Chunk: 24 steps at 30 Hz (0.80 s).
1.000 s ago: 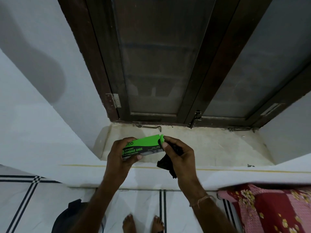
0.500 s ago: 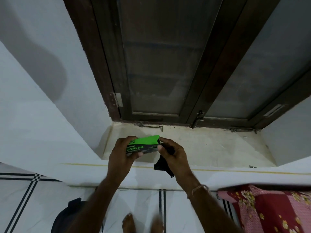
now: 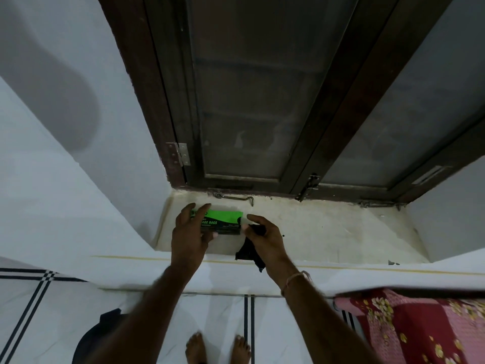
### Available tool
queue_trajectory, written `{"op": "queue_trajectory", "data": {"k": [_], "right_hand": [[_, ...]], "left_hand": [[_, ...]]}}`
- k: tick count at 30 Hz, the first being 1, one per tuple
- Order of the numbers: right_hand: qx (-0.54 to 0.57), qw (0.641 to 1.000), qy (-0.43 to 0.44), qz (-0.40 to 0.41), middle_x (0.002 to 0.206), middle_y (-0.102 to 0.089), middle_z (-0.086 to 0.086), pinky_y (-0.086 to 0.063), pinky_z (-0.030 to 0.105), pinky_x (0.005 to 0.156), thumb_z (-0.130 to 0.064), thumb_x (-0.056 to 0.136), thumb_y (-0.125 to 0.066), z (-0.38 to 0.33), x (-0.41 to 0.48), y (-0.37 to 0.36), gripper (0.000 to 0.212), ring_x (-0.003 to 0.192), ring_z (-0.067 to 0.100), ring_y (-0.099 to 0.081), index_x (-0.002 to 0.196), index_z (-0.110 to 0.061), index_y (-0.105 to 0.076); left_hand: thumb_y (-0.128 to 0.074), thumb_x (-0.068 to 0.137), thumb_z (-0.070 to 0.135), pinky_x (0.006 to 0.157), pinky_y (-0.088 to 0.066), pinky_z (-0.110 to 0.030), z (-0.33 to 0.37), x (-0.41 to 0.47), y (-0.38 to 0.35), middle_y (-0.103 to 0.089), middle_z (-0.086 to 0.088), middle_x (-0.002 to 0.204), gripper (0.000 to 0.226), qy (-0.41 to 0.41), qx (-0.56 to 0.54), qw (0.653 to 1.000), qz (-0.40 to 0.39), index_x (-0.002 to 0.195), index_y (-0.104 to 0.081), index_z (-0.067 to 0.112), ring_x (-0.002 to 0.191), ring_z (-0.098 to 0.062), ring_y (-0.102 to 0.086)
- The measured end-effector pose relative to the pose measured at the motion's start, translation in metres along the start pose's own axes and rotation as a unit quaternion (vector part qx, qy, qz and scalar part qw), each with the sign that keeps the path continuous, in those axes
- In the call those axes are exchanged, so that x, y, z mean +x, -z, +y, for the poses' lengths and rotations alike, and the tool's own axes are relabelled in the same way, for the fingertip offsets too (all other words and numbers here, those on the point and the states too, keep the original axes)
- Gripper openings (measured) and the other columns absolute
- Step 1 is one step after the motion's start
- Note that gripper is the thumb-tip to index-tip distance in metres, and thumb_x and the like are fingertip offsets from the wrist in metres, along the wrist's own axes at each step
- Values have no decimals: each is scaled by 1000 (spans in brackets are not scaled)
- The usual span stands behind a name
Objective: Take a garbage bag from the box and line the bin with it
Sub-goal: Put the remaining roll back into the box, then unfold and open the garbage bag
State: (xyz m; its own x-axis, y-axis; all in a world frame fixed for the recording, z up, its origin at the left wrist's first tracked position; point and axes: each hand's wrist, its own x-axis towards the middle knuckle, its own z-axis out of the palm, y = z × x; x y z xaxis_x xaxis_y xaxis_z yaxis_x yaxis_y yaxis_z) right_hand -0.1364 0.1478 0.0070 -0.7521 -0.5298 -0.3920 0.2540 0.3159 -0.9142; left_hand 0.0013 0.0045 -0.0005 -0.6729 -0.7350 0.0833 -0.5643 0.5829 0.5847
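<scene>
We see a bright green and black box (image 3: 224,221), a black bag (image 3: 249,252), a red floral cloth (image 3: 420,329), and white floor tiles (image 3: 215,316) with what seem dark navy stripes.

The green rectangular cardboard box of garbage bags (image 3: 225,222) is placed on the pale stone window sill (image 3: 328,232), near its left end and closer to its back edge than to its front edge. Behind the box, along the sill's back edge, the thin metal hook latch (image 3: 235,198) is found, with the dark wooden window frame (image 3: 262,101) rising behind it. The left hand (image 3: 190,237) is set over the box's left end. The right hand (image 3: 265,239) is positioned just right of the box, and the crumpled black plastic garbage bag (image 3: 248,253) is held in it, hanging over the sill's front edge. Below the sill, the white striped tiled floor (image 3: 223,324) is seen; a dark round bin (image 3: 105,334) stands on it at the lower left, and a red floral fabric (image 3: 420,329) lies at the lower right.
</scene>
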Motion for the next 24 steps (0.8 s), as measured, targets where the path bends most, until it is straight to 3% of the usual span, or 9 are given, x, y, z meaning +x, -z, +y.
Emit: {"op": "queue_trajectory", "data": {"k": [3,6,8,10,14,16,19,22,24], "right_hand": [[-4,1000,6,1,114,-76,8,-60,44,98,-28,92,-76,-6,-4,3,30,108,26,-72,121,-21,-73],[30,999,23,-5,108,-77,16,-62,32,86,-33,97,-69,-21,-21,3,24,104,32,-73,111,-15,-75],[73,996,15,-38,105,-77,21,-64,36,80,-41,101,-60,-32,-38,0,35,92,33,-76,108,-10,-75],[107,989,-15,-99,99,-78,18,-63,33,67,-50,104,-47,-40,-55,-5,48,74,23,-76,115,-11,-73],[137,975,-38,-171,121,-73,23,-57,51,101,-42,106,-48,-45,-84,-21,47,114,33,-72,125,-5,-69],[125,973,-7,-192,120,-73,24,-56,47,103,-30,104,-57,-40,-102,-26,36,116,34,-71,123,-2,-70],[85,977,31,-193,113,-76,23,-59,42,94,-25,99,-67,-23,-133,-37,30,108,37,-73,117,0,-72],[36,987,22,-154,100,-78,17,-61,29,78,-22,98,-68,-7,-176,-63,28,91,25,-75,108,4,-72],[6,992,26,-121,91,-74,11,-58,28,72,-26,99,-67,7,-201,-81,30,83,21,-70,100,3,-71]], "left_hand": [[-86,78,35,102,-46,-57,15,-11,5,-44,-18,152,81,20,45,998,34,148,-50,16,140,-39,-41],[-71,92,39,83,-54,-40,43,-33,16,-63,-9,120,41,12,-61,995,81,122,-62,13,110,-28,-60],[-61,97,43,75,-53,-31,65,-49,28,-71,1,104,24,79,-225,971,0,107,-63,21,97,-19,-69],[-55,99,52,71,-56,-29,78,-61,38,-74,5,103,26,178,-352,913,-103,108,-60,28,96,-14,-72],[-66,96,43,62,-52,-25,71,-86,51,-76,1,90,25,176,-340,920,-84,102,-62,19,82,-17,-73],[-64,99,34,61,-52,-29,59,-103,62,-73,-1,79,22,178,-386,905,-33,89,-62,14,76,-20,-69],[-60,103,29,69,-62,-39,38,-130,88,-75,-8,88,24,208,-488,848,-2,94,-64,8,84,-24,-74],[-54,106,27,61,-61,-28,3,-166,117,-74,-11,99,26,293,-557,778,3,107,-65,3,88,-21,-72],[-54,106,27,62,-60,-31,-28,-192,129,-72,-17,111,30,332,-526,783,19,120,-60,0,92,-23,-69]]}}
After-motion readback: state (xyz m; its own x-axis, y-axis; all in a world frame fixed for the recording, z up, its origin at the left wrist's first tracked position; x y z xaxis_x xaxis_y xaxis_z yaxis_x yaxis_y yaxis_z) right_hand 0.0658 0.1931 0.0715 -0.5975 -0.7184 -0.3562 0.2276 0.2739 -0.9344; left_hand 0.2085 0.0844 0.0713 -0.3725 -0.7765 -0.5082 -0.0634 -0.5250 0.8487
